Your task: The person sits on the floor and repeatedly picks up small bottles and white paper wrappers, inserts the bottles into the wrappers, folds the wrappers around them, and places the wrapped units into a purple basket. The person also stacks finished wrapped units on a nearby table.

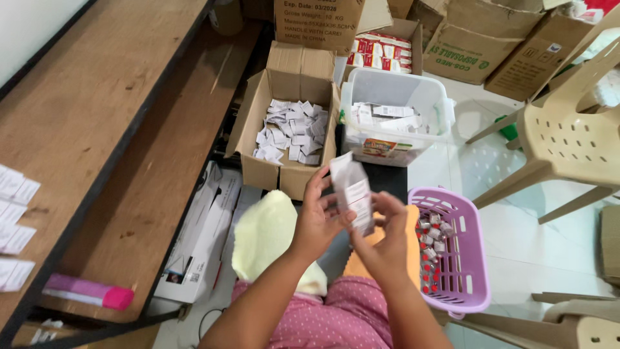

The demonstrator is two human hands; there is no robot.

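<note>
Both my hands hold a small white carton (pixel 352 189) with red print, its top flap standing open. My left hand (pixel 318 220) grips its left side with fingers curled around it. My right hand (pixel 387 239) supports it from below and the right. The carton hangs above my lap, just left of a purple plastic basket (pixel 470 258) that holds several small red-capped vials (pixel 431 249).
An open cardboard box (pixel 258 123) of folded white leaflets stands ahead, beside a clear plastic tub (pixel 395 90) with cartons. A wooden shelf unit (pixel 97 129) runs along the left. A beige plastic chair (pixel 568 129) stands right. A yellow cloth (pixel 265 236) lies near my knees.
</note>
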